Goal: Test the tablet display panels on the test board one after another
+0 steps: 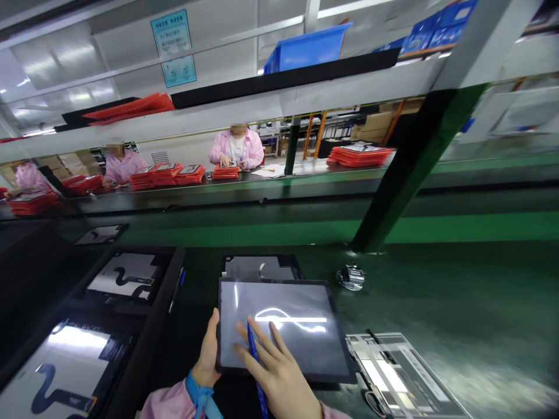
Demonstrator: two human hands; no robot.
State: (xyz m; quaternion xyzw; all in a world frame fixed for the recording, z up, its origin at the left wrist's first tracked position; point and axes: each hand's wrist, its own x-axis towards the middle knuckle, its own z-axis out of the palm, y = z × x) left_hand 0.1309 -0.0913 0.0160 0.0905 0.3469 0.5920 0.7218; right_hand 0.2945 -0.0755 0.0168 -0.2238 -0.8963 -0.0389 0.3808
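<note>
A dark, glossy screen panel [301, 343] lies tilted in front of me, its face reflecting light. My left hand [208, 354], with a blue band at the wrist, grips its left edge. Over the panel's lower left part is my right hand [279, 372], fingers spread, with a blue pen [257, 364] held between them. The right fingertips are slightly blurred, so whether they touch the glass cannot be told. Behind the panel, another flat panel [257, 267] is partly covered.
Left, a black tray [172, 273] holds panels with dark flex cables. Right are a small metal object [351, 277] and an opened device part [402, 372]. A dark post [393, 174] rises from the green table. People in pink work beyond, beside red stacks [358, 156].
</note>
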